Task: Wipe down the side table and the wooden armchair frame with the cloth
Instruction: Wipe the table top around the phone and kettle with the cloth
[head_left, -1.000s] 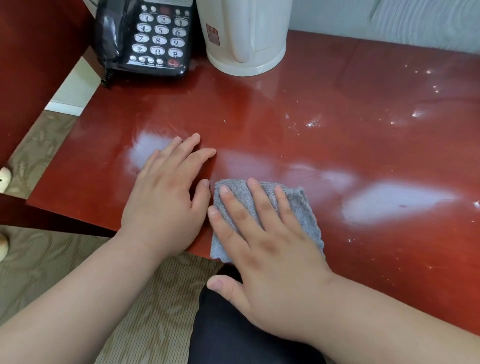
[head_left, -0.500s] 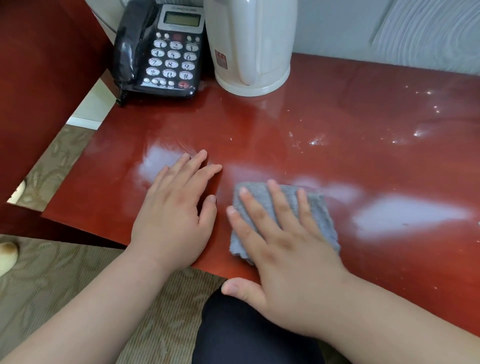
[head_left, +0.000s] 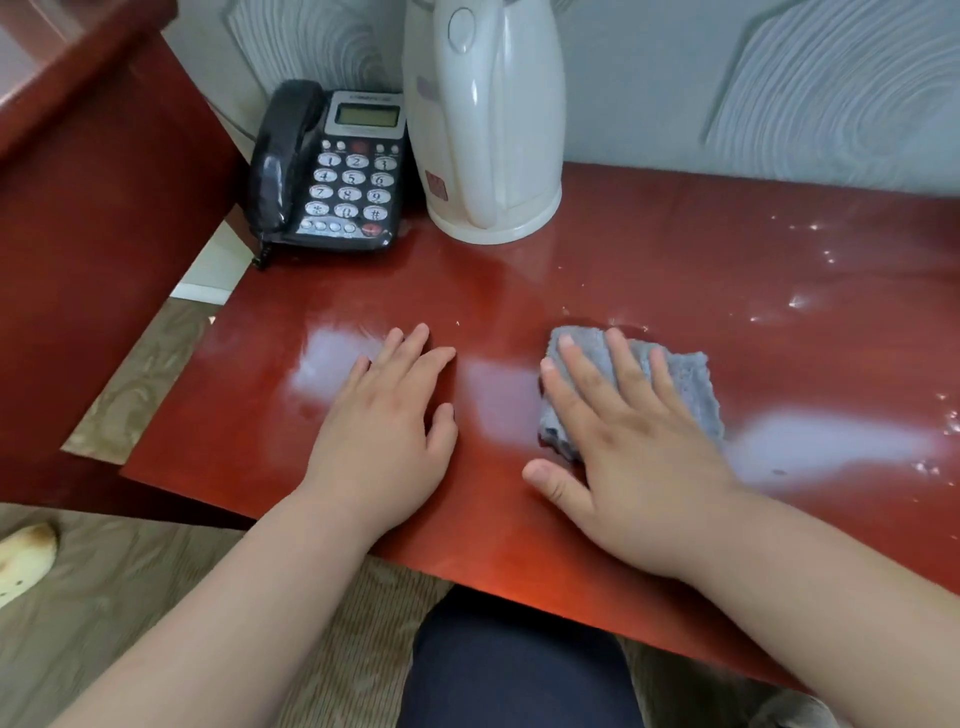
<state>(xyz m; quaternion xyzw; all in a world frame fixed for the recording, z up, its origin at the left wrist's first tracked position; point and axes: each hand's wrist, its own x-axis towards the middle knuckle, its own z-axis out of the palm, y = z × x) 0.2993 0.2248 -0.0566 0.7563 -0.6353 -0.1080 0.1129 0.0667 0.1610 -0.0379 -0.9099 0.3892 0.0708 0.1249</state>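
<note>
Change: the folded grey terry cloth (head_left: 670, 384) now lies further from the left hand (head_left: 384, 415) than a second ago; then its edge touched that hand's thumb, now a bare strip of glossy red-brown wooden side table (head_left: 649, 270) shows between them.
Meaning: the wipe is travelling rightwards and away from the near edge, so I judge the tabletop part under way, with the speckled patch right of the cloth not yet reached and the armchair frame untouched.
Right hand (head_left: 628, 447): spread flat, palm down on the cloth, fingers (head_left: 582, 374) extended and pressing rather than gripping, thumb off the cloth on the table.
Left hand: open and flat on the bare table left of the cloth, holding nothing.
Cloth place: in front of the cream plastic electric kettle (head_left: 483, 119), slightly to its right, well apart from it.
Cloth axis: roughly rectangular; its long side appears to run from near-left to far-right, tilted to the table's front edge, though the hand hides much of it.
Beside the kettle: a black push-button desk telephone (head_left: 332, 171), to its left.
</note>
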